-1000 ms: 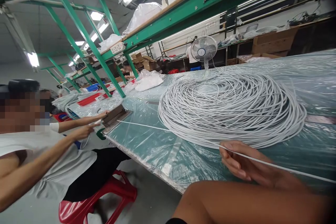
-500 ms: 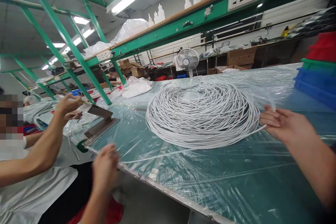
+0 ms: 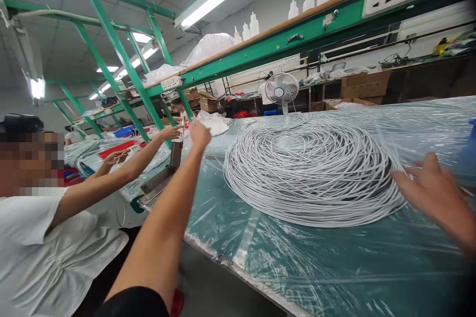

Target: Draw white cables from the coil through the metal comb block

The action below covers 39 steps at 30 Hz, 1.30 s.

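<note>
A wide coil of thin white cable [image 3: 312, 173] lies on the plastic-covered green table [image 3: 282, 257]. At its right edge is my right hand [image 3: 427, 178], blurred, fingers apart, with no cable visibly gripped. My left hand [image 3: 200, 133] is stretched far out at the top of a brown metal bracket [image 3: 176, 156] on the table's left side. Its fingers are bent together, and what they hold, if anything, is too small to name. Beside it a co-worker's hand [image 3: 171, 132] reaches to the same bracket.
A co-worker in a white shirt [image 3: 48, 242] sits at the left, one arm close to mine. Beyond the coil stands a fan [image 3: 281, 89]. A green shelf beam [image 3: 275, 42] crosses above the table. Part of a blue bin [image 3: 470, 146] shows at the right edge.
My left hand has moved forward from the table's front edge to the bracket. My right hand has let go of the cable end and opened. The view has turned left.
</note>
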Available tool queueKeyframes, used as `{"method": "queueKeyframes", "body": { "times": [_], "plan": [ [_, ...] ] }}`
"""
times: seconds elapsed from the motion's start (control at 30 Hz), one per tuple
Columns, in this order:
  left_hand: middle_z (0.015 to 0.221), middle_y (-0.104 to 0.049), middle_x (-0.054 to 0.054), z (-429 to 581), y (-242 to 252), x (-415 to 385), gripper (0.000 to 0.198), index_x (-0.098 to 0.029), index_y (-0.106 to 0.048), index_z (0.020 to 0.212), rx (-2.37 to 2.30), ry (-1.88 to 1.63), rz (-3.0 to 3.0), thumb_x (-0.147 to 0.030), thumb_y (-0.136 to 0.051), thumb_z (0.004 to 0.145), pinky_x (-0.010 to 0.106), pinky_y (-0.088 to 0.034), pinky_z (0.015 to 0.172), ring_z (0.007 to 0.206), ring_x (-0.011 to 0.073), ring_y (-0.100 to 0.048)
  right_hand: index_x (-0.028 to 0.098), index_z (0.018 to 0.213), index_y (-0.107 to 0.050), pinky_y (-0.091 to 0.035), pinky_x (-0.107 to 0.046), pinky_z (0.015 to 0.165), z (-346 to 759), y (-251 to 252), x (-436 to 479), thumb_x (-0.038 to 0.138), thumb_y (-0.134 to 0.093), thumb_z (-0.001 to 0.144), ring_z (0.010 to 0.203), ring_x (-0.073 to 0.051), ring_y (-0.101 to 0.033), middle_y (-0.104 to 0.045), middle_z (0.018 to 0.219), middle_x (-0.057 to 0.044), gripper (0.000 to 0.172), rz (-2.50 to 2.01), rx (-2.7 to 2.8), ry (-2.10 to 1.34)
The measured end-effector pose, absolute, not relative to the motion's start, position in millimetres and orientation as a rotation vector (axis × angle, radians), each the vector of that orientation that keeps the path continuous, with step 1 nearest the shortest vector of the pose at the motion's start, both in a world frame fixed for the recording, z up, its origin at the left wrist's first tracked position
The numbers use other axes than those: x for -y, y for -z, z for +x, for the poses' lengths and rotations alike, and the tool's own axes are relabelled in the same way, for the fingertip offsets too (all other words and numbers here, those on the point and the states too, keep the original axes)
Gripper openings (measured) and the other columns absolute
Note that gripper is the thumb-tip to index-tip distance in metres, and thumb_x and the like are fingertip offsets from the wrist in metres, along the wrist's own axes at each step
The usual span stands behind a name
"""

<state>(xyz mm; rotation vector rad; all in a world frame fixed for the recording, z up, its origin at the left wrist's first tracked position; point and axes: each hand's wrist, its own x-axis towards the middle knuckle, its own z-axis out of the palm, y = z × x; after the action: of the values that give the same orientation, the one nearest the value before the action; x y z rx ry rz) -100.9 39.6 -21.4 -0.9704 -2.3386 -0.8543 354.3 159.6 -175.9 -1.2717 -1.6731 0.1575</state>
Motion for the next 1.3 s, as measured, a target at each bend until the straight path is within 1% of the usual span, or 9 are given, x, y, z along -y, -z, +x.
{"method": "queueKeyframes", "body": {
  "times": [0.07, 0.17, 0.3, 0.43, 0.6, 0.87, 1.03, 1.2, 1.3],
  "plan": [
    [0.136, -0.022, 0.029, -57, 48, -55, 0.070, 0.011, -0.027, 0.143, 2.304, 0.751, -1.243, -0.010, -0.071, 0.093, 0.041, -0.029, 0.113, 0.132, 0.0318, -0.025, 0.003, 0.147, -0.030, -0.047, -0.050, 0.083, 353, 185, -157, 0.047, -0.057, 0.084, 0.103, -0.034, -0.060, -0.055, 0.119, -0.032, 0.081, -1.293, 1.651, -0.158],
    [0.143, -0.022, 0.010, 17, 117, -22, 0.065, -0.009, -0.038, 0.143, 2.118, 0.575, -1.715, -0.017, -0.076, 0.091, 0.028, -0.025, 0.118, 0.135, 0.0185, -0.021, 0.010, 0.148, -0.031, -0.047, -0.044, 0.090, 344, 194, -139, 0.048, -0.048, 0.089, 0.101, -0.027, -0.062, -0.051, 0.127, -0.027, 0.072, -1.136, 1.696, -0.138],
    [0.146, -0.017, 0.006, 69, 185, 75, 0.049, -0.017, -0.042, 0.136, 1.733, 0.515, -2.063, -0.026, -0.067, 0.094, 0.042, -0.029, 0.115, 0.137, 0.0225, -0.017, 0.018, 0.148, -0.033, -0.048, -0.043, 0.088, 325, 205, -120, 0.051, -0.035, 0.094, 0.101, -0.024, -0.061, -0.048, 0.126, -0.022, 0.063, -0.871, 1.836, -0.081],
    [0.142, -0.025, 0.009, 46, 165, 152, 0.028, -0.016, -0.044, 0.129, 1.723, 0.662, -1.815, -0.028, -0.030, 0.109, 0.044, -0.035, 0.109, 0.133, 0.0240, -0.027, 0.026, 0.150, -0.026, -0.045, -0.043, 0.094, 309, 217, -112, 0.041, -0.035, 0.096, 0.113, -0.025, -0.055, -0.049, 0.122, -0.018, 0.057, -0.730, 1.969, -0.009],
    [0.138, -0.031, 0.012, -4, 88, 192, 0.032, -0.012, -0.041, 0.134, 1.678, 0.504, -1.395, -0.029, -0.030, 0.108, 0.046, -0.031, 0.110, 0.130, 0.0274, -0.031, 0.035, 0.149, -0.022, -0.050, -0.037, 0.084, 299, 222, -102, 0.032, -0.040, 0.094, 0.111, -0.024, -0.056, -0.051, 0.122, -0.014, 0.058, -0.713, 2.088, -0.022],
    [0.146, -0.008, 0.013, 26, 88, 138, 0.099, -0.016, -0.026, 0.144, 1.539, -0.035, -1.745, -0.024, -0.094, 0.071, 0.048, -0.023, 0.115, 0.137, 0.0296, -0.011, 0.029, 0.142, -0.034, -0.053, -0.033, 0.081, 296, 231, -93, 0.027, -0.039, 0.095, 0.103, -0.022, -0.061, -0.051, 0.120, -0.012, 0.047, -0.633, 2.142, -0.130],
    [0.130, -0.037, 0.011, 39, 133, 142, 0.064, -0.014, -0.045, 0.133, 1.410, -0.234, -2.056, -0.018, -0.084, 0.081, 0.048, -0.033, 0.108, 0.120, 0.0286, -0.038, 0.024, 0.137, -0.041, -0.054, -0.034, 0.079, 297, 231, -93, 0.024, -0.040, 0.094, 0.096, -0.020, -0.062, -0.051, 0.119, -0.012, 0.042, -0.596, 2.121, -0.220],
    [0.095, -0.049, 0.007, 60, 162, 159, 0.011, -0.011, -0.056, 0.098, 1.285, -0.209, -2.342, -0.007, -0.055, 0.088, 0.034, -0.046, 0.069, 0.083, 0.0233, -0.050, 0.023, 0.130, -0.047, -0.050, -0.040, 0.090, 290, 228, -87, 0.014, -0.040, 0.091, 0.096, -0.020, -0.060, -0.054, 0.112, -0.011, 0.041, -0.495, 2.068, -0.315],
    [0.092, -0.052, 0.007, 89, 163, 147, 0.032, -0.012, -0.053, 0.116, 1.189, 0.233, -2.444, -0.003, -0.030, 0.096, 0.027, -0.039, 0.059, 0.070, 0.0165, -0.051, 0.020, 0.123, -0.051, -0.050, -0.038, 0.086, 284, 227, -75, 0.007, -0.039, 0.087, 0.092, -0.019, -0.058, -0.058, 0.099, -0.009, 0.040, -0.446, 2.095, -0.414]
  ]
}}
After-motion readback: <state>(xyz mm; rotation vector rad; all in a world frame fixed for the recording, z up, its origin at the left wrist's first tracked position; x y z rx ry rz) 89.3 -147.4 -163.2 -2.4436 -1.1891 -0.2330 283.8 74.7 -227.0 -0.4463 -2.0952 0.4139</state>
